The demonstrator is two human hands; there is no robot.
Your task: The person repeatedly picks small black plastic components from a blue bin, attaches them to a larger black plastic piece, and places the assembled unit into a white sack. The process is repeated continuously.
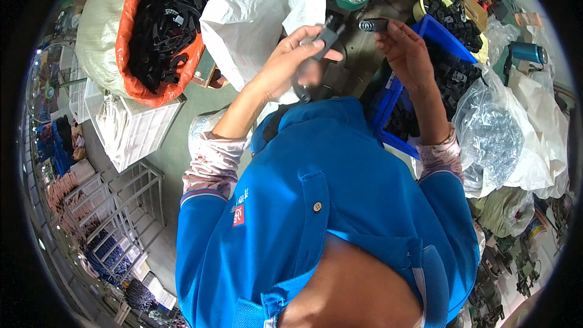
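Note:
My left hand point(280, 68) is closed around a black plastic part point(328, 36) with a curved, hook-like end below the palm. Its blocky end sticks out past the fingers, toward the right. Between the thumb and fingers of my right hand point(408, 51) is a small black plastic piece point(380, 25). A metal coil spring point(367, 25) shows at that piece's left end, pointing at the left hand's part. The two parts are apart, with a short gap between them. Blur hides some detail of the left hand's lower fingers.
Left stands a sack with an orange rim point(129, 54) full of black parts, beside an open white bag point(234, 18). A green bowl point(351, 6) holds small shiny metal pieces. Right are a blue bin point(388, 112) and a yellow tub point(420, 7) with black parts. A white crate point(143, 140) sits lower left.

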